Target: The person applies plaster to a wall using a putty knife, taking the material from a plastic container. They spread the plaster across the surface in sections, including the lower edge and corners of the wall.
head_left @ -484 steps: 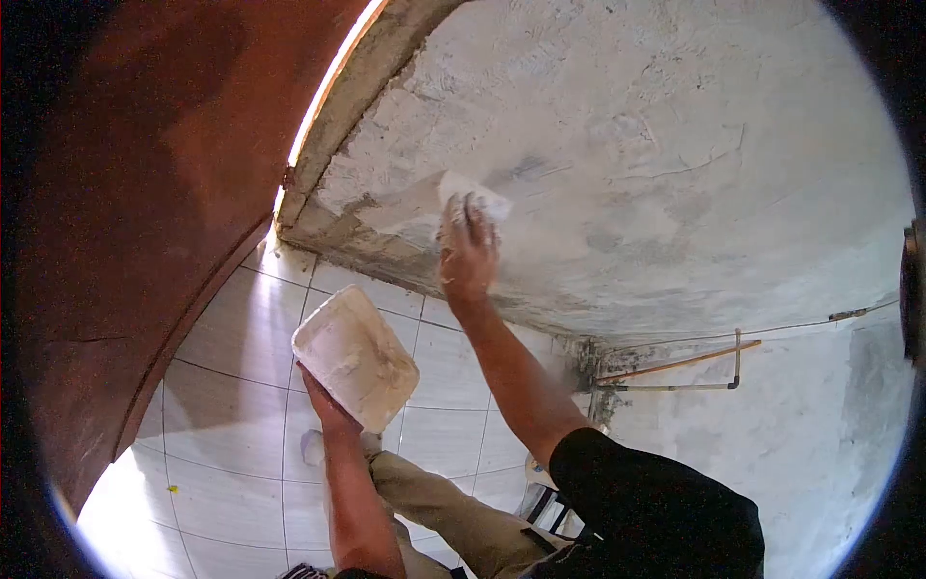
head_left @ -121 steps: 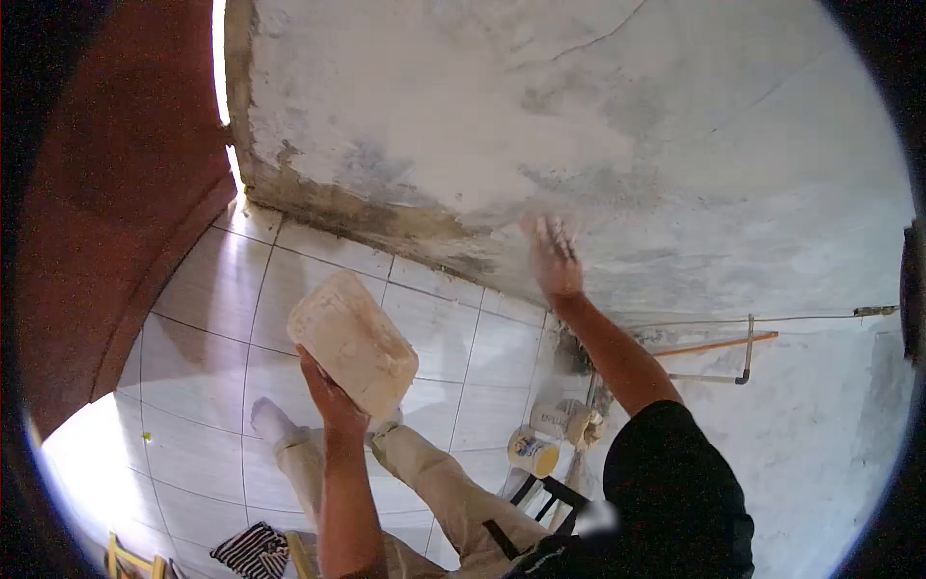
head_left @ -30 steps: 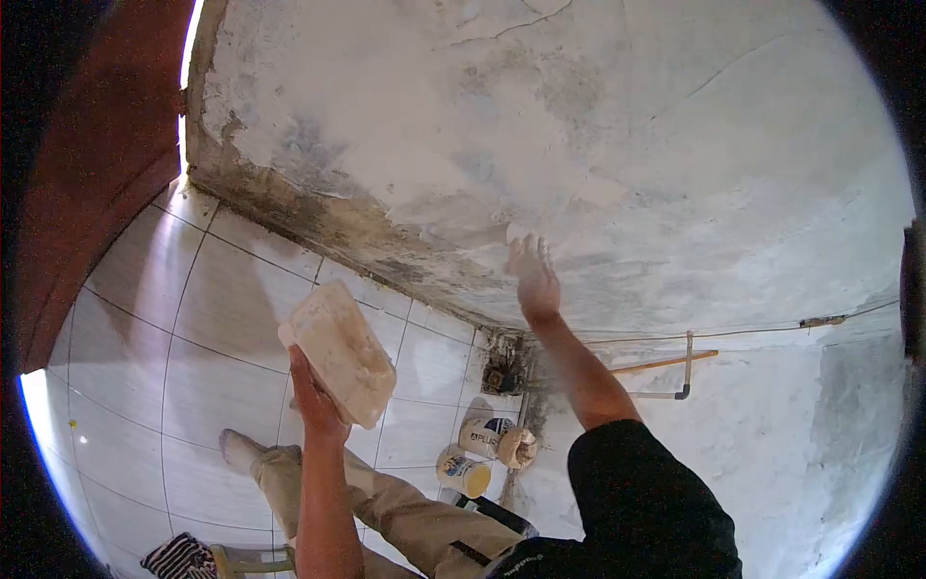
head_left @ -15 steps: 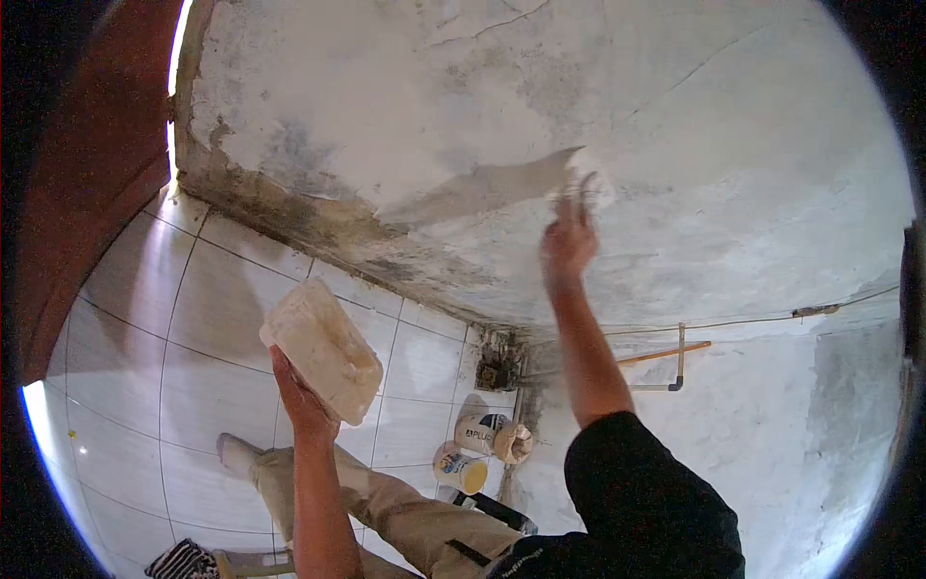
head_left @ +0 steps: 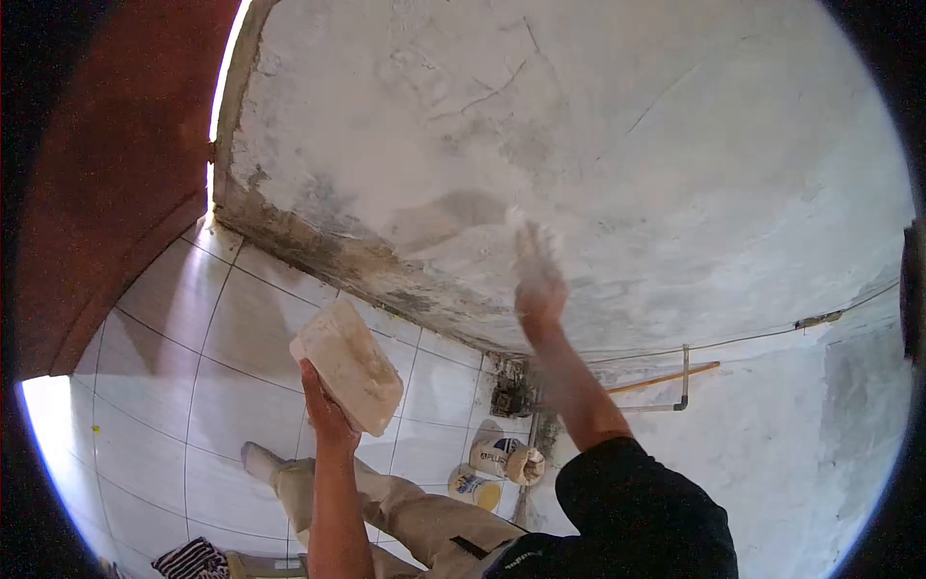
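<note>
Cream tub (head_left: 357, 362), raised above tiled floor (head_left: 236, 410), is grasped by the left hand (head_left: 331, 413). On my feed, the right hand (head_left: 538, 285) blurs at the patchy wall (head_left: 694, 164); its grip I cannot tell.

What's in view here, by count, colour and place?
Tub: one, cream, lower centre
Walls: two, patchy grey-white, ahead and lower right
Panel: one, reddish brown, left
Tiled floor: one, pale, lower left
Lettered sack: one, white-tan, near corner
Bucket: one, white-yellow, beside sack
Pipe: one, grey, lower right
Rod: one, orange, by the pipe
Striped cloth: one, dark-light, bottom left
Socked foot: one, grey, lower left
Trousers: one pair, beige, bottom centre
Sleeve: one, black, lower right
Left hand: one, bare, holding the tub
Right hand: one, blurred, before the wall
</note>
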`<control>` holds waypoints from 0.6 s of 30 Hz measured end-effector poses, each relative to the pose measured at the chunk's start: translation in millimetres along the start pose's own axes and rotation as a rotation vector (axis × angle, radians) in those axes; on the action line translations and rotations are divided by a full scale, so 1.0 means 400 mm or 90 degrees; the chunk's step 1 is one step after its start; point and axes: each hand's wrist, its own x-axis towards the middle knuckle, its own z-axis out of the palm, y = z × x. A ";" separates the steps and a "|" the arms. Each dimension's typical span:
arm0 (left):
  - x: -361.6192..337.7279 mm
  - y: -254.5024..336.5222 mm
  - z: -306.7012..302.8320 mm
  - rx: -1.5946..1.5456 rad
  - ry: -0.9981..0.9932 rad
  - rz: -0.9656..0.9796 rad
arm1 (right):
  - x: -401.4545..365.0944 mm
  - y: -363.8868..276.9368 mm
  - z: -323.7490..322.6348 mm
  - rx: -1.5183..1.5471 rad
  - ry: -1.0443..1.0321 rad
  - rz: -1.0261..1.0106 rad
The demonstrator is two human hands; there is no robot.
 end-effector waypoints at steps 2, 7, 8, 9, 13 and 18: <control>0.008 0.005 -0.002 -0.025 -0.015 -0.005 | 0.090 -0.010 -0.066 0.000 0.068 -0.014; 0.022 0.008 -0.030 -0.032 -0.017 0.018 | 0.198 -0.024 -0.054 -0.111 0.071 -0.101; 0.021 0.009 -0.026 -0.059 -0.023 0.012 | 0.178 -0.012 -0.030 -0.113 0.063 -0.100; 0.023 0.001 -0.028 -0.060 -0.020 0.009 | 0.151 0.010 0.015 -0.127 0.043 -0.118; 0.008 -0.014 -0.031 -0.047 0.014 0.023 | -0.050 0.082 0.244 -0.200 -0.091 -0.179; -0.039 -0.005 -0.071 0.066 0.072 0.043 | -0.239 0.073 0.415 0.042 -0.383 0.135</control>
